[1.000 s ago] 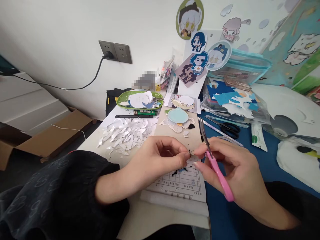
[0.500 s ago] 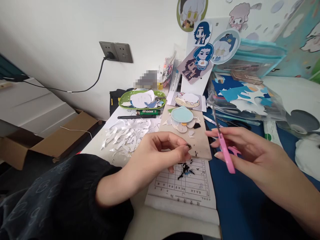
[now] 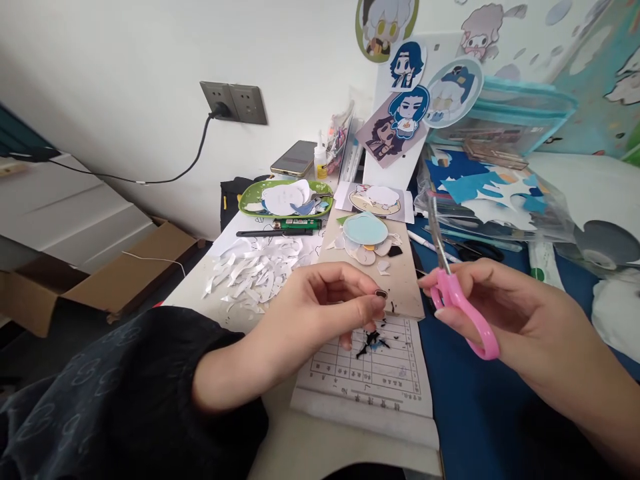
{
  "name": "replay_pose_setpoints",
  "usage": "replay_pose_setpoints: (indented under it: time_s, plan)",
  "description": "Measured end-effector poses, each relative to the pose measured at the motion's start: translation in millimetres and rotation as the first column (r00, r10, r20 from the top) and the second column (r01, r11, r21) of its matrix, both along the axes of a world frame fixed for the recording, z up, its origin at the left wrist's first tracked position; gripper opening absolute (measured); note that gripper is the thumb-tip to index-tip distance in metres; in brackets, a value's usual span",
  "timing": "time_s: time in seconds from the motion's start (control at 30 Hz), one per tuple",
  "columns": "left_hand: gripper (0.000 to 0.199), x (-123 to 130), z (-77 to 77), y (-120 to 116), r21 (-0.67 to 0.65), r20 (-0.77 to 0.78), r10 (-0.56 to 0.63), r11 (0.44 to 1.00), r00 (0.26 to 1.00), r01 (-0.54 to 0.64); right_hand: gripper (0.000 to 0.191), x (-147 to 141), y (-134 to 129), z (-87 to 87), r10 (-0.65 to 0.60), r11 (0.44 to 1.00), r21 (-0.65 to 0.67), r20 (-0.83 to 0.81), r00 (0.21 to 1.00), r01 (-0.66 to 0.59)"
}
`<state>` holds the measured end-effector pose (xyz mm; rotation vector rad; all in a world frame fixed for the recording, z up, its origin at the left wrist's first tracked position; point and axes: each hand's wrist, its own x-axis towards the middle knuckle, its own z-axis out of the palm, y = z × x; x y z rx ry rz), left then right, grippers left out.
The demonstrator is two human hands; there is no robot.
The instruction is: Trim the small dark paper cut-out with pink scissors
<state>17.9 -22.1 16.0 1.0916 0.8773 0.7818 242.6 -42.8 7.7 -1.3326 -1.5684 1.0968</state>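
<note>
Between its thumb and index finger, my left hand [image 3: 330,300] pinches a tiny dark piece with a pale edge [image 3: 381,293]. My right hand [image 3: 505,300] holds pink-handled scissors [image 3: 467,313] by the handles, blades pointing up and away. The scissors are apart from the small piece. Below my left hand, black scraps [image 3: 373,341] lie on a printed form pad [image 3: 365,400]. Beyond it, a light blue paper oval [image 3: 365,229] rests on other cutouts on a beige board [image 3: 407,287].
White paper strips [image 3: 250,270] are piled at the left, near a black pen [image 3: 275,233] and a green tray [image 3: 245,203] of cutouts. Black-handled scissors [image 3: 480,251] and plastic bags of paper [image 3: 545,217] lie at the right. A phone [image 3: 295,159] is at the back.
The pink scissors have turned in my right hand, so their handle loops show more broadly. My left hand has barely moved and still pinches the small piece.
</note>
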Motion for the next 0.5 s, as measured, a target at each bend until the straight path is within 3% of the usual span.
replay_pose_setpoints:
  time_s: [0.17,0.33,0.5]
  plan:
    - [0.010,0,0.3,0,0.006,0.007,0.005,1.000,1.000,-0.005,0.037,7,3,-4.3,-0.002,0.985,-0.174,-0.104,0.995,-0.016]
    - [0.010,1,1.6,1,0.014,0.027,0.002,1.000,1.000,-0.003,0.032,13,8,-6.0,0.085,0.973,-0.191,-0.232,0.969,-0.131]
    - [0.009,2,2.5,1,0.007,0.044,0.012,1.000,0.999,-0.012,0.020,14,7,-6.3,-0.059,0.965,-0.262,-0.227,0.972,-0.003]
